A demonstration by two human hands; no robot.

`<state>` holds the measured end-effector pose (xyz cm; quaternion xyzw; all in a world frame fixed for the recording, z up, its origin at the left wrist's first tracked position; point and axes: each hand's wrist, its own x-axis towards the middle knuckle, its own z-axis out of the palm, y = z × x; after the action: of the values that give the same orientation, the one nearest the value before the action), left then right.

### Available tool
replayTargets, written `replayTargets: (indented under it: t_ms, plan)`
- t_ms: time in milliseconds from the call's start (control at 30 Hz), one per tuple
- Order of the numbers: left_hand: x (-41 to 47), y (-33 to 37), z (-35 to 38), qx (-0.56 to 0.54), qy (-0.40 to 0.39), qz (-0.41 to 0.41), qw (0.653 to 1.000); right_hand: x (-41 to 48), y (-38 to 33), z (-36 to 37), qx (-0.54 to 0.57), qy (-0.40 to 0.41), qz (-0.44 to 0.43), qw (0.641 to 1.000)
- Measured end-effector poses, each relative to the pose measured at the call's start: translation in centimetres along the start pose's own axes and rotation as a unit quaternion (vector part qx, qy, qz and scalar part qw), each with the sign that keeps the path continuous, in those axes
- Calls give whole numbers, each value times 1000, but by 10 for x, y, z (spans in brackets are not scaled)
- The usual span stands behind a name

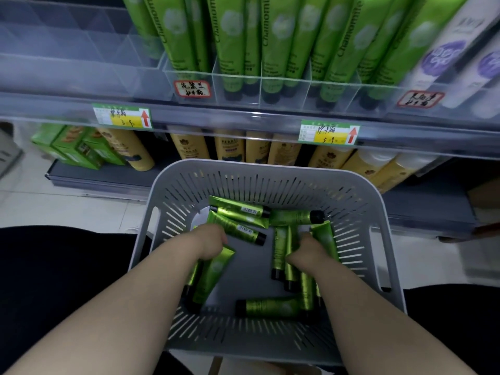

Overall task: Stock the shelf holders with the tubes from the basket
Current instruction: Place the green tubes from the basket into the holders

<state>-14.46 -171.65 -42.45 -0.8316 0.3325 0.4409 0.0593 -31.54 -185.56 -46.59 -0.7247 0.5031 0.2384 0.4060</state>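
Down in the grey basket [270, 169], which sits close against the person's body just below the shelf [243, 116], the green tubes [240, 212] lie loose and criss-crossed on the bottom, caps pointing every way, as poured-in stock does. Both arms reach in at once, likely so that several can be gathered per trip. The left hand [208, 242] is curled, knuckles up, round the flat crimped ends of two tubes at the basket's left side; its fingertips are hidden under the palm. The right hand [308, 253] is likewise clenched round a small bunch lying side by side at the right, caps toward the body. Gripping by the flat ends would leave the caps free to go down first, matching the stocked tubes [230, 36] that already stand cap-down in the clear holders [284, 87] above. The holders [81, 50] to the left are bare, so those seem the likely target. None of the basket's tubes has left it yet.
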Motion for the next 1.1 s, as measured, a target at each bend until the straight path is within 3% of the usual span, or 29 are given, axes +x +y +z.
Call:
replayTargets:
  t_ms: [167, 267, 400, 767, 867, 1100]
  plan:
    - [-6, 0, 6, -33, -3, 22, 999, 1, 1, 7, 41, 6, -45, 998]
    - [-7, -1, 9, -45, -15, 30, 998, 4, -4, 9, 66, 21, -25, 997]
    - [-10, 1, 7, -60, -22, 32, 997, 3, -8, 4, 186, 15, 28, 982]
    - [-33, 10, -25, -179, 164, 93, 966, -46, -34, -14, 295, 52, -84, 950]
    - [-50, 12, -33, -235, 206, 107, 944, -60, -41, -24, 279, 70, -138, 948]
    - [-96, 10, -44, -239, 309, 154, 908, -98, -49, -29, 257, 107, -221, 935]
